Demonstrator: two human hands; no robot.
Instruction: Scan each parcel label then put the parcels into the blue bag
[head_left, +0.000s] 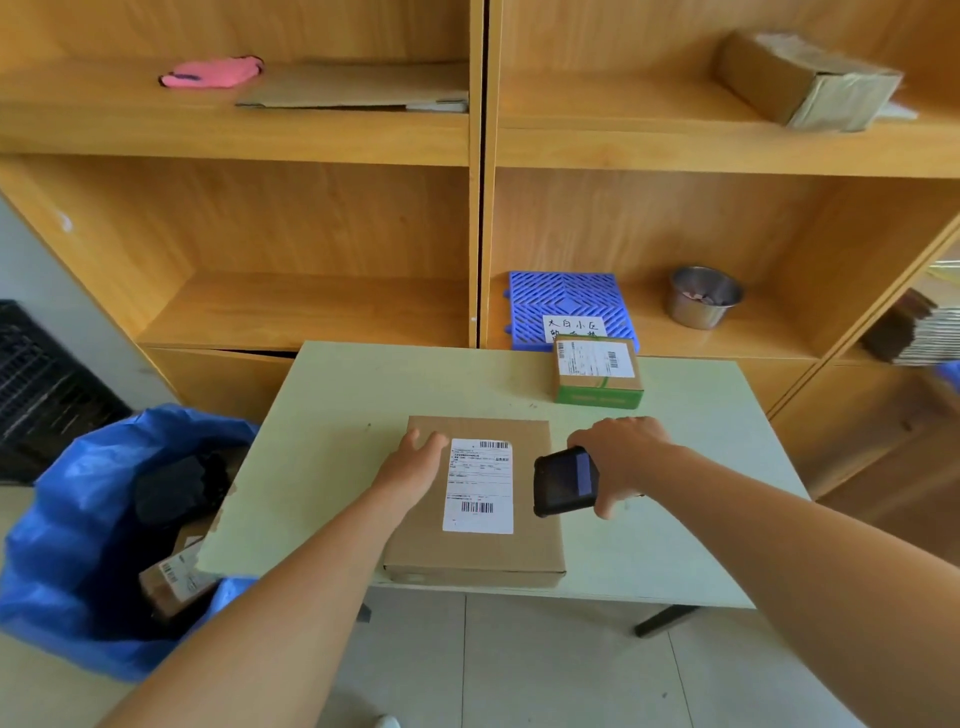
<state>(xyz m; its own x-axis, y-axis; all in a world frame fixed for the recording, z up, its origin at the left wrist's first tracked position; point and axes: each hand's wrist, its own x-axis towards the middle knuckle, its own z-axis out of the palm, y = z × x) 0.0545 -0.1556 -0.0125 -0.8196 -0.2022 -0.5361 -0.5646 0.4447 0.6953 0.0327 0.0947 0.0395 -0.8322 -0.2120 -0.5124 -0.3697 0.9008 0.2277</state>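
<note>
A flat brown cardboard parcel (524, 551) lies at the table's front edge, its white label (479, 486) facing up. My left hand (413, 465) rests flat on the parcel's top, left of the label. My right hand (621, 457) grips a black handheld scanner (565, 480) just right of the label, over the parcel's right edge. A smaller brown and green parcel (597, 376) with its own label sits at the table's back. The open blue bag (67, 525) stands on the floor left of the table, with a brown parcel (174, 579) and dark items inside.
The pale green table (685, 499) stands against wooden shelves (478, 156). On them are a blue plastic grid (566, 301), a metal cup (704, 296), a taped box (805, 78), flat cardboard and a pink cloth (210, 73). A black crate (36, 384) sits at far left.
</note>
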